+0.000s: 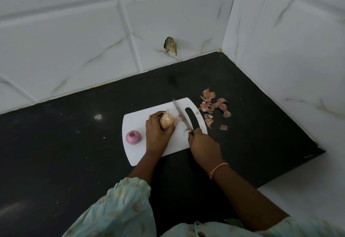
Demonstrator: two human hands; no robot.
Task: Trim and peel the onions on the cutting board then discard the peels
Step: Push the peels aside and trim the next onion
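No writing, label, brand or number can be read anywhere. The white cutting board (pixel 162 143) is blank (its rim too).

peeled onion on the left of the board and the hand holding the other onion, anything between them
Nothing: in the head view only bare white cutting board separates the peeled onion from the left hand, which holds the unpeeled onion.

Black countertop in a white-tiled corner

The dark stone countertop (pixel 74 152) meets white marble-veined wall tiles (pixel 65 50) at back and right (pixel 289 59); a chipped hole (pixel 170 46) breaks one back tile just above the counter. Lighting is dim, even.
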